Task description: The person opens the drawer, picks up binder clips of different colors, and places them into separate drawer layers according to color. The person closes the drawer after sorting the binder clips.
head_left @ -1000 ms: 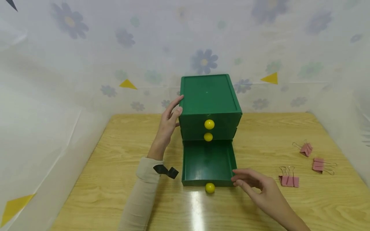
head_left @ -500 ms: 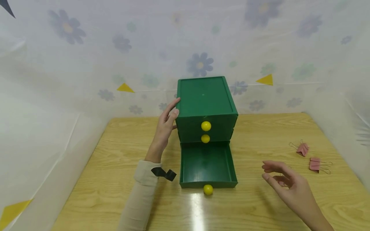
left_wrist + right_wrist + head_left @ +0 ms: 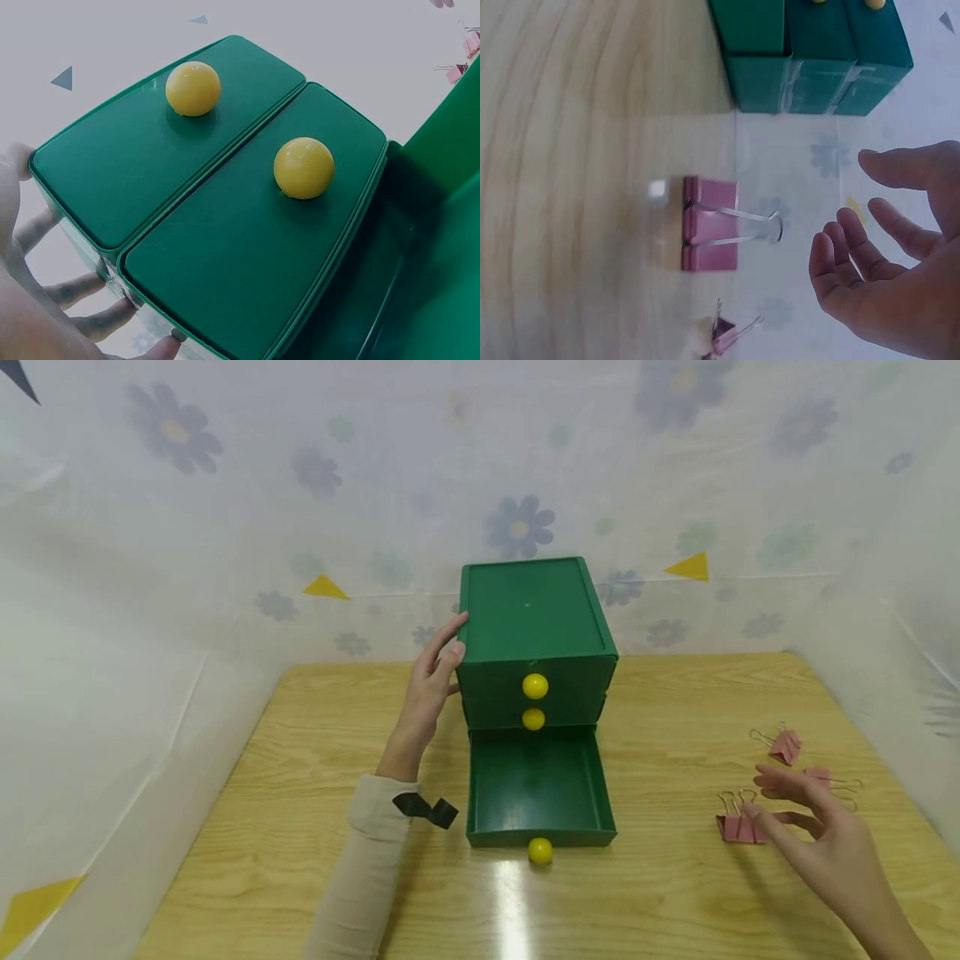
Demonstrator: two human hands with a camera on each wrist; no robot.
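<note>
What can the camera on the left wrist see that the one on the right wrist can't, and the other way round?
Only the left wrist view shows the left hand, its fingers resting on the side of the green plastic drawer cabinet, and two round yellow knobs close up. Only the right wrist view shows the right hand, open above a pink metal binder clip on the wooden table. Both show the cabinet with its bottom drawer pulled out.

No readable text, label, brand, number or sign appears on anything in view.
</note>
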